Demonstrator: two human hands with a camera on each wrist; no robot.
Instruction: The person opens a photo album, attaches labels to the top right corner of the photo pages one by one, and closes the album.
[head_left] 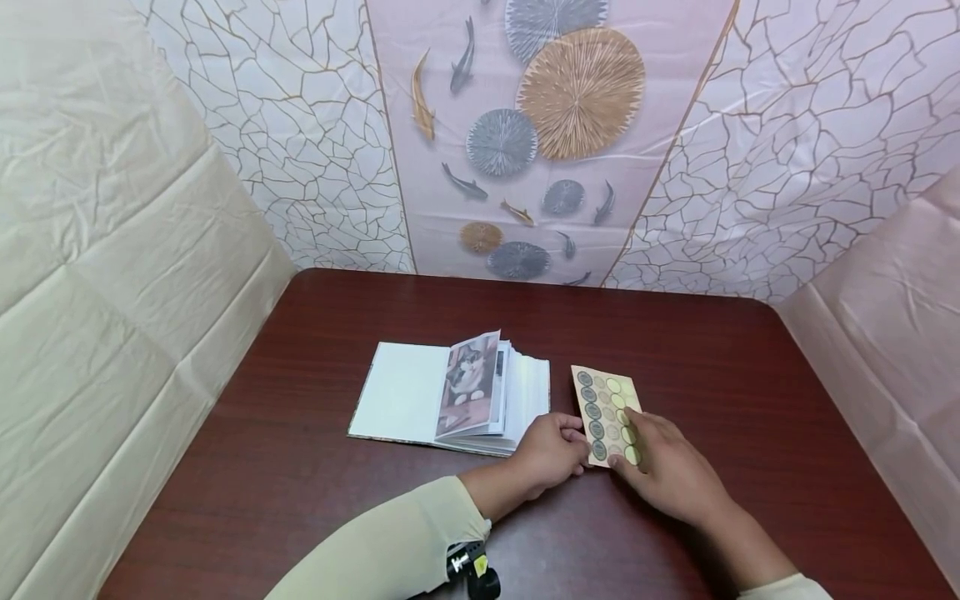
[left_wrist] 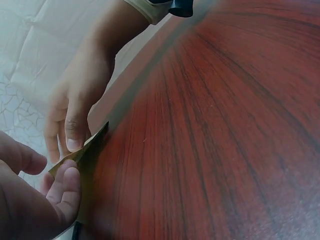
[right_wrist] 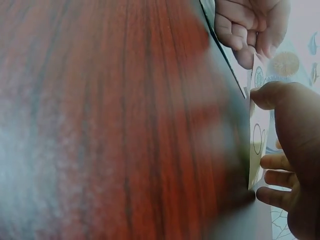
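Cream cloth (head_left: 97,250) hangs down the left side, and a pink-and-white backdrop (head_left: 442,233) with fish and round gold and grey motifs stands behind the desk's far edge. Dark reddish-brown wood grain covers the desk (head_left: 300,517). Just left of the desk's middle, nearer its far edge than its near one, an open album (head_left: 401,392) lies with its blank cover toward the left edge; one page (head_left: 468,383) bearing a picture stands partly raised. To the album's right, toward the desk's right edge, is a sheet (head_left: 600,417) with three columns of circles, dark, tan and yellow. Its grip there is the right hand (head_left: 671,462), holding the sheet's lower right part, thumb at the near edge, fingers by the right edge. Curled fingers of the left hand (head_left: 551,450) touch the sheet's lower left edge; whether they pinch it, I cannot tell.
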